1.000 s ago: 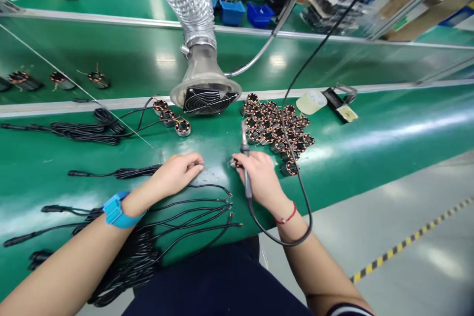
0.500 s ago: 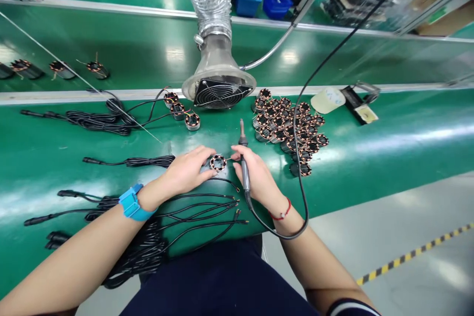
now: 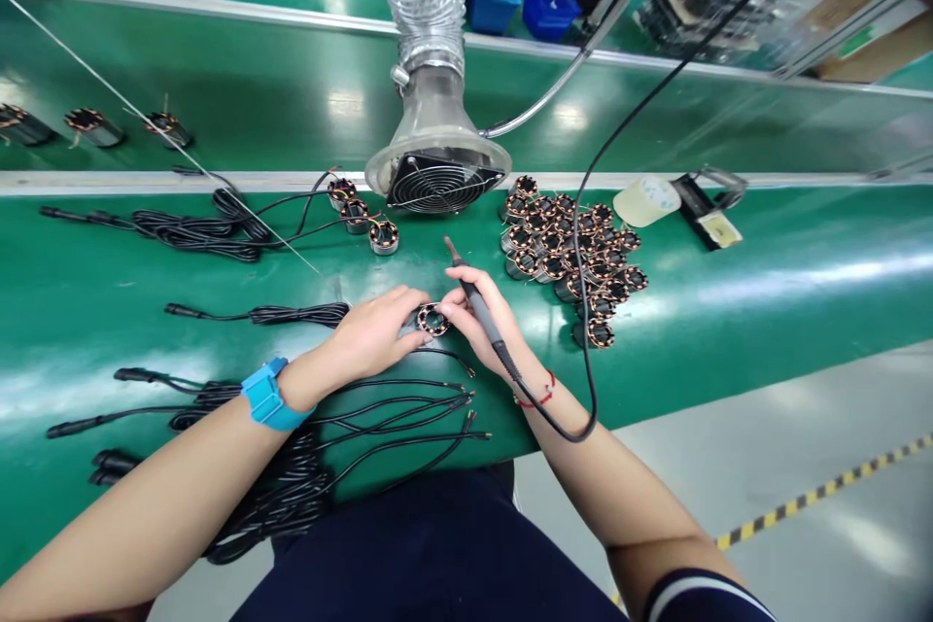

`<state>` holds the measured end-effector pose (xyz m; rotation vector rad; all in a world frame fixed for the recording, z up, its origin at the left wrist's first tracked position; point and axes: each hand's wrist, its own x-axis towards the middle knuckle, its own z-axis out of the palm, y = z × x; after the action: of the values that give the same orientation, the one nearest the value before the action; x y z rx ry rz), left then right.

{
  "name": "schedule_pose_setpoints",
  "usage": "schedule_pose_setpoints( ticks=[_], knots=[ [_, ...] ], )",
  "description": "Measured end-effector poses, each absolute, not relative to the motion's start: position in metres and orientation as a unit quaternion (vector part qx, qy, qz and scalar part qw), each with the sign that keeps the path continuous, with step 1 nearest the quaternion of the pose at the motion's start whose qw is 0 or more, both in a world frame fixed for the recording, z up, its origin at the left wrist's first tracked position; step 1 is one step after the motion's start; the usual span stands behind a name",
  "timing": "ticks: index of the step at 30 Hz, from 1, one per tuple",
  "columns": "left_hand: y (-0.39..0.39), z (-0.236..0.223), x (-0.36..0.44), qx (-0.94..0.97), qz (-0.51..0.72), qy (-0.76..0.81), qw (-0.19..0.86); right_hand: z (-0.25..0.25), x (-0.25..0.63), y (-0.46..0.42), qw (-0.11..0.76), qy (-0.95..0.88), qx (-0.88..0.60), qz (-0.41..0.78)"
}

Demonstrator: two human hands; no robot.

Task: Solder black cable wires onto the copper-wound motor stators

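On the bench [image 3: 765, 282], below the fan hood [image 3: 439, 151], the left hand [image 3: 375, 330] grasps a wound core [image 3: 434, 321]; the right hand [image 3: 487, 340] grips a soldering iron [image 3: 479, 307]. Cables [image 3: 281, 486] crowd the near edge; open surface lies right.

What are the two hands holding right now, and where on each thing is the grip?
Left hand: copper-wound ring, by its outer side. Right hand: soldering iron, by its grey handle; its fingers also touch the ring's edge.
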<state>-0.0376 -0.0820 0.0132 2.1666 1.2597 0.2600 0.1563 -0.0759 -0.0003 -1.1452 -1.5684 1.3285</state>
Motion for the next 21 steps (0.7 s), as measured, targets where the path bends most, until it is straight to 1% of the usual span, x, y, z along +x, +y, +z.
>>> schedule_pose_setpoints(
  ticks=[3,7,13,18,20,21],
  knots=[
    [-0.082,0.013,-0.036,0.817,0.094,0.480,0.306,0.000,0.157,-0.074,0.361,-0.658,-0.451,0.483],
    [-0.083,0.012,-0.035,0.810,0.077,0.494,0.305,0.001,0.162,-0.074,0.320,-0.750,-0.451,0.364],
    [-0.081,0.013,-0.036,0.804,0.062,0.507,0.305,-0.003,0.179,-0.089,0.345,-0.718,-0.480,0.368],
    [-0.078,0.012,-0.036,0.796,0.090,0.503,0.325,-0.008,0.188,-0.103,0.254,-0.794,-0.476,0.281],
    [-0.078,0.011,-0.036,0.792,0.107,0.495,0.341,-0.009,0.189,-0.103,0.254,-0.791,-0.482,0.277],
    [-0.078,0.011,-0.036,0.789,0.110,0.494,0.347,-0.009,0.190,-0.102,0.264,-0.779,-0.487,0.294]
  ],
)
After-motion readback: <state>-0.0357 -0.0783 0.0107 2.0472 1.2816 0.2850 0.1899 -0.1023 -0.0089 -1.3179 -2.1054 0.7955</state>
